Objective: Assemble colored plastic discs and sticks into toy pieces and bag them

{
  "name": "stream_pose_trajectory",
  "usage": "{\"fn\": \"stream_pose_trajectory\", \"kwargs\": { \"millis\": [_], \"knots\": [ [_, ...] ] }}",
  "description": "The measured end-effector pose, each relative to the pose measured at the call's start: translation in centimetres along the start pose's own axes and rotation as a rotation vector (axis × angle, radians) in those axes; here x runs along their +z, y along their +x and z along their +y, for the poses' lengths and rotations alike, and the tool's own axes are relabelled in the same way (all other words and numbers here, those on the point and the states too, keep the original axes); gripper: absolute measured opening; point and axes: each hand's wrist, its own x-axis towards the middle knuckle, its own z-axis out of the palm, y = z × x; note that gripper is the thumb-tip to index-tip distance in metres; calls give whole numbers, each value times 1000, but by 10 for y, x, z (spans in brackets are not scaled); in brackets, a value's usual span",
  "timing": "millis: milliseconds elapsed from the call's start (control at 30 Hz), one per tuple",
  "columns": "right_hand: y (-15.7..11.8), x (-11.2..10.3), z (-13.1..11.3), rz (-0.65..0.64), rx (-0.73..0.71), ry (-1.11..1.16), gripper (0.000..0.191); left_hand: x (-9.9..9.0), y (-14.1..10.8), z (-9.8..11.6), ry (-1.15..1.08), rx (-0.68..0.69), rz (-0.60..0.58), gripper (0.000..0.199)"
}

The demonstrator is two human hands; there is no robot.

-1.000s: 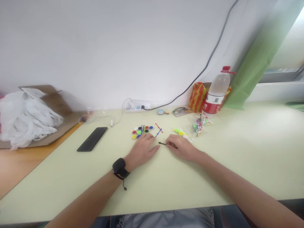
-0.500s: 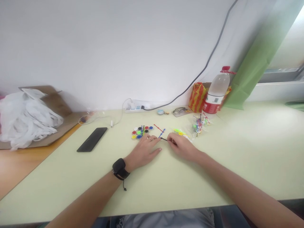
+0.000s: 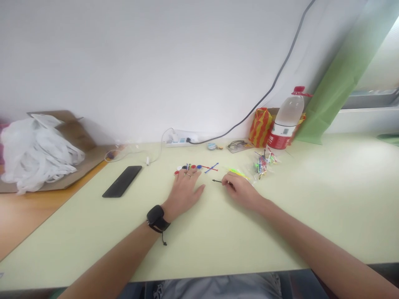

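My left hand (image 3: 186, 192) lies flat with fingers spread, over a group of small coloured discs (image 3: 193, 167); it hides most of them. In my right hand (image 3: 240, 189), the fingers pinch the back end of a thin black plastic arrow (image 3: 217, 181), whose tip points left. Just beyond, a blue arrow (image 3: 213, 166) and a red arrow (image 3: 205, 167) lie crossed on the table. Beside the right hand are yellow plastic pieces (image 3: 238, 172), partly covered by it. Clear bags with more coloured pieces (image 3: 262, 165) lie farther right.
A black phone (image 3: 122, 181) lies on the pale table (image 3: 199, 245) at left, near white plastic bags (image 3: 40, 153) on cardboard. Along the wall are a power strip (image 3: 181, 140), glasses (image 3: 237, 145), a striped bag (image 3: 259, 127) and a large water bottle (image 3: 285, 121).
My left hand has moved away from the black arrow, leftward onto the discs. The blue arrow now lies across the red one. My right hand keeps its hold on the black arrow.
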Motion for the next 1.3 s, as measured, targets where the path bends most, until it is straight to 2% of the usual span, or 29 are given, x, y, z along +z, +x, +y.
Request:
{"fn": "stream_pose_trajectory", "kwargs": {
  "millis": [100, 233, 333, 500, 700, 867, 967, 1133, 1300],
  "knots": [
    [0, 0, 0, 8, -3, -7, 24, 2, 2, -9, 16, -69, 41, 40],
    [0, 0, 1, 31, -3, -29, 24, 4, 1, -17, 32, -76, 38, 34],
    [0, 0, 2, 47, -14, -33, 25, 5, 0, -14, 32, -53, 43, 36],
    [0, 0, 2, 54, -34, -7, 25, 8, 1, -8, 69, -79, 14, 55],
    [0, -1, 1, 23, -18, 4, 20, 8, 3, -12, 60, -94, 9, 46],
    [0, -3, 0, 55, 21, -36, 17, 0, 2, 0, -106, -6, 20, 23],
    [-1, -6, -2, 103, 71, -48, 15, -2, -1, 13, -279, 52, -48, 17],
    [0, -12, -4, 112, 119, -6, 13, 0, -5, 27, -502, 99, -207, 15],
    [0, -14, -8, 128, 115, 35, 16, -1, -6, 26, -517, 112, -233, 18]
  ]
}}
